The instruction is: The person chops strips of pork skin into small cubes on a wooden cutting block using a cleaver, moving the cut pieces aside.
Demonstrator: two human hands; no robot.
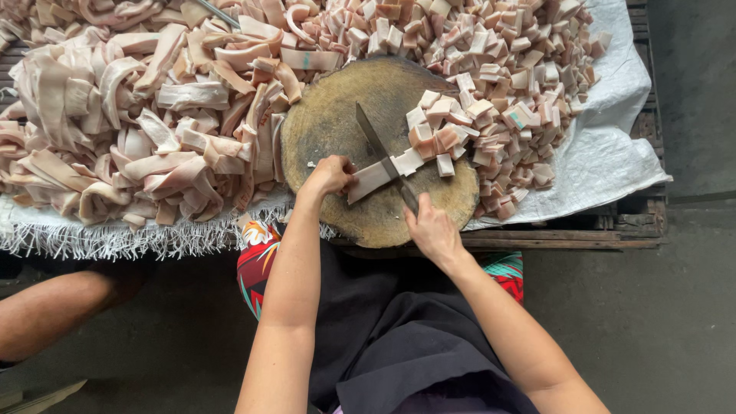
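Note:
A round wooden chopping block (330, 115) lies in front of me on a low bench. My left hand (328, 175) presses down the near end of a pale pink strip of pork skin (369, 179) laid across the block. My right hand (433, 228) grips the handle of a long dark knife (373, 139), whose blade crosses the strip. Cut cubes (438, 134) lie just right of the blade on the block.
A big heap of uncut pink strips (146, 123) fills the left. A heap of cut cubes (506, 69) covers the right, on a white woven sack (606, 153) over a wooden pallet (583, 238). Another person's leg (54, 307) is at lower left.

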